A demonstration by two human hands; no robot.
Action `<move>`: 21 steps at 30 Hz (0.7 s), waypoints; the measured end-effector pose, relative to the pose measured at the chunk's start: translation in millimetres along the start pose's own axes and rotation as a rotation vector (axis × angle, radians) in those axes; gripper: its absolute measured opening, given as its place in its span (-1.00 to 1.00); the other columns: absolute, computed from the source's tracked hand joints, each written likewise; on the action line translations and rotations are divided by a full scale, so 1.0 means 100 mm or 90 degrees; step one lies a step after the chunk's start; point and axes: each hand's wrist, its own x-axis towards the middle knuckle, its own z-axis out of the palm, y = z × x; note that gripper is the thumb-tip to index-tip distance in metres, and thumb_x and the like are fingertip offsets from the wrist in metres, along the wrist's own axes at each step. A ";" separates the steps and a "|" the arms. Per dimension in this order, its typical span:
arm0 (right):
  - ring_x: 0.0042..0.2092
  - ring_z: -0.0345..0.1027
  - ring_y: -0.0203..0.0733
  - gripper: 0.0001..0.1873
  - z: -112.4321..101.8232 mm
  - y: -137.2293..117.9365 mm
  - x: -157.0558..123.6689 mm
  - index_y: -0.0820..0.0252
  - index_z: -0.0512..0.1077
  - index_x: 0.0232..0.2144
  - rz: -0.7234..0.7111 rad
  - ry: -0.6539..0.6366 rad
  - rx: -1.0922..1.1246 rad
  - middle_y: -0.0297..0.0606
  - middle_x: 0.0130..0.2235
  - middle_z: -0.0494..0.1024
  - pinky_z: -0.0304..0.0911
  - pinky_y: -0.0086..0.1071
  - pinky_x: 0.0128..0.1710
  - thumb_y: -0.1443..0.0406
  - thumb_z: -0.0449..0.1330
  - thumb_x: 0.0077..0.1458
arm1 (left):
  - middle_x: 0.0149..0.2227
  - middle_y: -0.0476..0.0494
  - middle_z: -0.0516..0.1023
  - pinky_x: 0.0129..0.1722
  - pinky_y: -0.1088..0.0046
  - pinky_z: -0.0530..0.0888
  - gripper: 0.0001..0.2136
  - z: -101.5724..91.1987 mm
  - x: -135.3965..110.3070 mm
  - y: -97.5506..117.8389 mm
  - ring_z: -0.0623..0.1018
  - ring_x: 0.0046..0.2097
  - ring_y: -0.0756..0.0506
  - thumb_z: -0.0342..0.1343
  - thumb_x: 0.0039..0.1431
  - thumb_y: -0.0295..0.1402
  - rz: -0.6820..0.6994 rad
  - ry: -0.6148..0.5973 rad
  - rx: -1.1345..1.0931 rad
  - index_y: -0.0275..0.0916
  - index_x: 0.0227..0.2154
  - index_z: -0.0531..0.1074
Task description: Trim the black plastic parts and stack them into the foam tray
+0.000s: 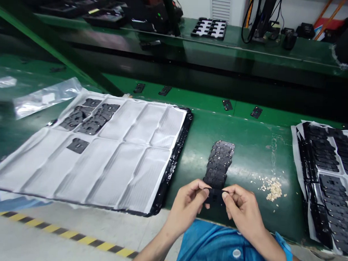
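My left hand [188, 202] and my right hand [242, 210] meet at the near edge of the green bench, fingers pinched on one small flat black part [215, 196] held between them. Just beyond it a row of several overlapping black parts [220, 161] lies on the bench. To the left a black tray lined with white sheet [138, 152] holds several of the same parts [89, 117] in its far left pockets and a single one [78, 145] lower down.
A stack of trays full of black parts [330, 179] sits at the right. Pale crumbs [272, 188] lie on the green bench [257, 142]. Clear plastic bags [45, 96] are at far left. Loose parts [227, 105] and another tray [209, 28] lie further back.
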 end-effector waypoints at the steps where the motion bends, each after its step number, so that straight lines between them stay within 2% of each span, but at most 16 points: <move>1: -0.62 0.20 -0.32 -0.66 0.01 0.00 0.00 0.22 0.51 -0.33 -0.014 0.005 -0.019 -0.47 -0.64 0.31 0.10 -0.47 -0.58 0.10 0.14 0.35 | -0.60 0.03 0.47 -0.55 0.56 0.26 -0.75 0.00 0.01 -0.02 0.39 -0.57 0.02 0.24 0.15 -0.15 0.006 0.009 -0.002 -0.28 -0.40 0.50; 7: -0.56 0.24 -0.30 -0.75 0.04 0.05 0.03 0.18 0.52 -0.32 -0.081 0.010 -0.086 -0.42 -0.54 0.34 0.12 -0.46 -0.57 0.21 0.14 0.35 | -0.60 0.04 0.44 -0.55 0.55 0.30 -0.77 -0.02 0.07 -0.10 0.39 -0.56 0.01 0.22 0.17 -0.18 0.031 0.021 -0.005 -0.26 -0.44 0.50; 10: -0.52 0.26 -0.29 -0.81 0.07 0.08 0.06 0.18 0.54 -0.31 -0.107 0.035 -0.121 -0.40 -0.52 0.40 0.16 -0.46 -0.52 0.30 0.15 0.33 | -0.53 -0.02 0.52 -0.49 0.52 0.38 -0.75 -0.07 0.05 -0.12 0.46 -0.50 -0.03 0.20 0.23 -0.16 0.082 0.023 0.101 -0.26 -0.42 0.55; 13: -0.44 0.36 -0.26 -0.83 0.11 0.09 0.11 0.18 0.56 -0.25 -0.128 0.051 -0.162 -0.34 -0.42 0.53 0.30 -0.43 -0.38 0.39 0.15 0.29 | -0.34 -0.10 0.60 -0.36 0.44 0.51 -0.75 -0.19 0.05 -0.21 0.57 -0.34 -0.12 0.23 0.26 -0.14 0.203 0.065 0.276 -0.23 -0.20 0.60; 15: -0.36 0.44 -0.21 -0.79 0.13 0.09 0.14 0.19 0.57 -0.13 -0.138 0.056 -0.204 -0.27 -0.32 0.60 0.41 -0.38 -0.25 0.43 0.15 0.28 | -0.19 -0.16 0.60 -0.32 0.36 0.57 -0.61 -0.28 0.11 -0.32 0.59 -0.29 -0.17 0.25 0.26 -0.08 0.312 0.106 0.402 -0.19 0.04 0.54; 18: -0.14 0.54 -0.06 -0.67 0.13 0.06 0.16 0.23 0.49 0.09 -0.144 0.030 -0.285 -0.09 -0.08 0.61 0.49 -0.22 -0.04 0.42 0.16 0.30 | 0.15 -0.36 0.51 -0.01 0.06 0.59 -0.43 -0.35 0.28 -0.52 0.59 0.04 -0.39 0.17 0.33 -0.04 0.515 0.116 0.567 -0.14 0.31 0.34; 21: -0.05 0.56 0.02 -0.60 0.09 -0.01 0.13 0.21 0.41 0.20 -0.124 0.027 -0.352 -0.02 0.08 0.52 0.52 -0.14 -0.01 0.35 0.13 0.35 | 0.36 -0.43 0.35 0.19 -0.11 0.46 -0.34 -0.33 0.48 -0.70 0.45 0.29 -0.50 0.05 0.41 -0.10 0.650 0.065 0.673 -0.09 0.49 0.04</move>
